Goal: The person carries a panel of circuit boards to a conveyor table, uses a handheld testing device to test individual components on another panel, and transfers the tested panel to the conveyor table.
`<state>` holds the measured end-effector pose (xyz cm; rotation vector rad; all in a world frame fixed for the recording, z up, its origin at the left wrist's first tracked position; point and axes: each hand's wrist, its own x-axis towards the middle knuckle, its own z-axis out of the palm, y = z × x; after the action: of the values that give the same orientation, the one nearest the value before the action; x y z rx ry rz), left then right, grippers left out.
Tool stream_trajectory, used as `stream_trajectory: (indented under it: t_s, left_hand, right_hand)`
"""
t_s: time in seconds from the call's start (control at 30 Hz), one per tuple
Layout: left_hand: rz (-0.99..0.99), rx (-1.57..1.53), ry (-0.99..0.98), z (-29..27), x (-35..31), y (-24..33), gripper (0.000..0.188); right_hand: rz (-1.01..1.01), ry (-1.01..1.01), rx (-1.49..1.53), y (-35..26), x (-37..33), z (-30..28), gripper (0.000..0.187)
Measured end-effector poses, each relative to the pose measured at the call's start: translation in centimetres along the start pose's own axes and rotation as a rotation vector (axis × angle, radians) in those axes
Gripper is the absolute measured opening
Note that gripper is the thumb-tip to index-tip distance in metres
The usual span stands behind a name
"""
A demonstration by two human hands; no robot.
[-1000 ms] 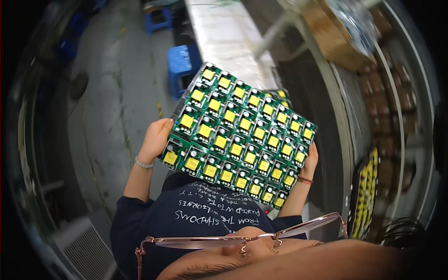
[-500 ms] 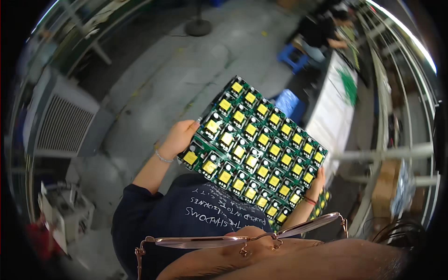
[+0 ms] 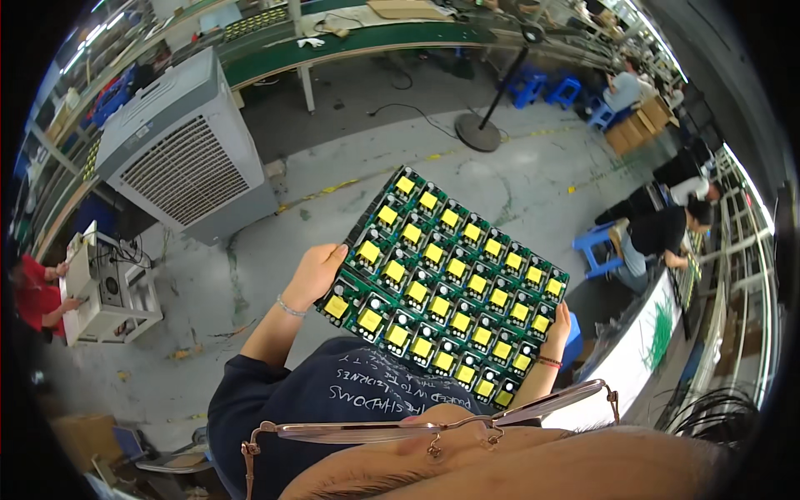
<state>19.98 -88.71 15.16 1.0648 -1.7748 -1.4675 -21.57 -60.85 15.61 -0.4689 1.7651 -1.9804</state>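
Circuit-board panel [image 3: 450, 279] slanted between my two hands

I held the panel of green boards by its two short ends, to the right of the grey air cooler [image 3: 179, 162], nearer me and apart from it. Its long axis ran aslant: one end pointed back toward the cooler's side, the other away from the cooler to the right and closer to my body. The yellow blocks [image 3: 439, 307] faced up, in rows along that axis.

My left hand [image 3: 315, 273] grasped the end nearer the cooler, thumb over the edge, the other fingers mostly hidden. My right hand [image 3: 557, 333] grasped the end farther from the cooler; I could not tell how its fingers lay underneath.

A round stand base [image 3: 478, 133] stood right of the cooler, a white cart [image 3: 133, 315] on my side of it, and a white table [image 3: 621, 354] well off to its right.
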Motion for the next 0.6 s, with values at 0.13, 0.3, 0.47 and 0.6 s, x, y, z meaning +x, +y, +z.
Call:
stream_trajectory:
  t_s: [0.13,0.3,0.47,0.6]
  left_hand:
    - [-0.027,0.013,0.021,0.2,0.5,1.6,0.037]
    - [-0.097,-0.079,-0.063,-7.3,3.5,1.9,0.036]
    - [-0.059,-0.066,-0.053,-10.5,7.6,0.8,0.036]
    - [-0.028,-0.037,-0.018,-14.0,9.3,-1.0,0.036]
  right_hand:
    - [0.067,-0.015,-0.032,-0.5,2.4,0.4,0.033]
    - [0.144,0.011,-0.004,-1.7,-0.9,8.6,0.032]
    - [0.102,0.055,-0.124,-1.8,1.1,12.7,0.031]
    - [0.071,0.042,-0.191,-0.4,2.9,15.4,0.03]
